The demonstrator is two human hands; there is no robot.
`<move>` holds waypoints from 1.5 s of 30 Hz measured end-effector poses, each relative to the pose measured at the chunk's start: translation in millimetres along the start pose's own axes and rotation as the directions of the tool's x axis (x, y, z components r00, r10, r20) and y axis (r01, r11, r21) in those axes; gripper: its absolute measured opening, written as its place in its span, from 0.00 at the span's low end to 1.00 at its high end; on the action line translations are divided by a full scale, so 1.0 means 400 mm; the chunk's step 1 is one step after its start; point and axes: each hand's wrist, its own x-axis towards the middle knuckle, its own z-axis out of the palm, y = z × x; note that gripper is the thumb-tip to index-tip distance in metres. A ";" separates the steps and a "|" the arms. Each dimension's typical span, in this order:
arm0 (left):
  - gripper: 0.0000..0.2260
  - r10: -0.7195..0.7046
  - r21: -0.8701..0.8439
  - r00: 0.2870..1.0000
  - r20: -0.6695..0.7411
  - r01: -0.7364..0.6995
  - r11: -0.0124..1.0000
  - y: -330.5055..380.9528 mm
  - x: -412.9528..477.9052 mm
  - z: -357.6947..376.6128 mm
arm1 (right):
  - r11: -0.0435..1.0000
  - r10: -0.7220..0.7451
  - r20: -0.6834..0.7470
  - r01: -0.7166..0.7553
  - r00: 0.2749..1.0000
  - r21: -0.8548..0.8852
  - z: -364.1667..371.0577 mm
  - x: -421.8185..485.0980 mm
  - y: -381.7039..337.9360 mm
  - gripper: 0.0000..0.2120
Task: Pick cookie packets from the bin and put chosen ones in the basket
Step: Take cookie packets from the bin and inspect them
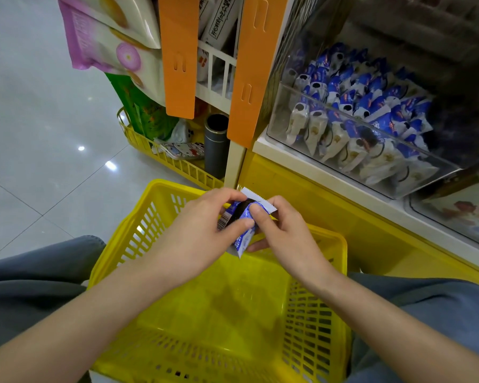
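Pinched between my left hand (194, 233) and right hand (285, 239), one blue cookie packet (245, 217) hangs over one yellow basket (161, 189); glossy grey floor tiles (39, 134) left, one packed bin (371, 126) right.

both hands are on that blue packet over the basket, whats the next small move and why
Probably lower the cookie packet a little and release both grips so it drops into the yellow basket. The left hand and right hand both pinch it right above the basket's open top, and the visible floor holds no packets, so a short drop should land it cleanly.
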 end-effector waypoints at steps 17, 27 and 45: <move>0.18 0.048 0.293 0.992 0.113 -0.079 0.953 0.014 -0.010 -0.006 | 0.992 -0.094 -0.022 0.092 0.995 -0.088 0.023 -0.024 0.026 0.05; 0.10 0.032 0.237 0.999 -0.004 -0.030 0.971 -0.011 -0.008 0.022 | 0.978 0.088 0.145 -0.113 0.985 0.175 0.035 -0.027 0.027 0.13; 0.15 0.029 0.117 1.000 0.000 -0.029 0.993 -0.015 0.004 0.026 | 0.998 -0.049 0.048 0.051 0.998 -0.044 0.015 -0.014 0.030 0.16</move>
